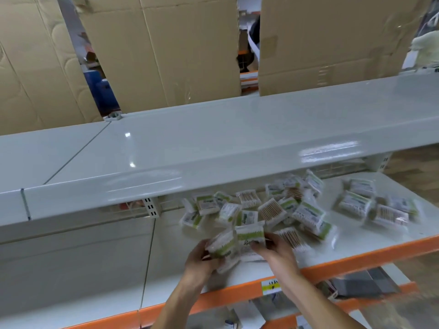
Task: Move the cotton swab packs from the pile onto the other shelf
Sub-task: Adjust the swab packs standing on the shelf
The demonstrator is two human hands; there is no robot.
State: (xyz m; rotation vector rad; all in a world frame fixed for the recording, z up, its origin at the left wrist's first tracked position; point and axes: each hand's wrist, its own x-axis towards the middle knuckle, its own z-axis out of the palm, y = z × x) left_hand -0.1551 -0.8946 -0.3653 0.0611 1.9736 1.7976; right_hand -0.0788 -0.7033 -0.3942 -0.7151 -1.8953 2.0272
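A pile of clear cotton swab packs (pixel 273 210) with green labels lies on the white lower shelf (pixel 356 243), which has an orange front edge. A smaller group of packs (pixel 377 205) lies further right. My left hand (pixel 202 260) grips one pack (pixel 222 246) at the pile's near edge. My right hand (pixel 275 251) holds another pack (pixel 250 238) upright beside it. Above, the wide grey top shelf (pixel 213 143) holds no packs.
Tall cardboard sheets (pixel 166 48) stand behind the top shelf. A shelf bracket (pixel 152 207) hangs under it at the left. To the left runs another white shelf section (pixel 71 269). Below the orange edge, a lower shelf holds dark flat items (pixel 363 283).
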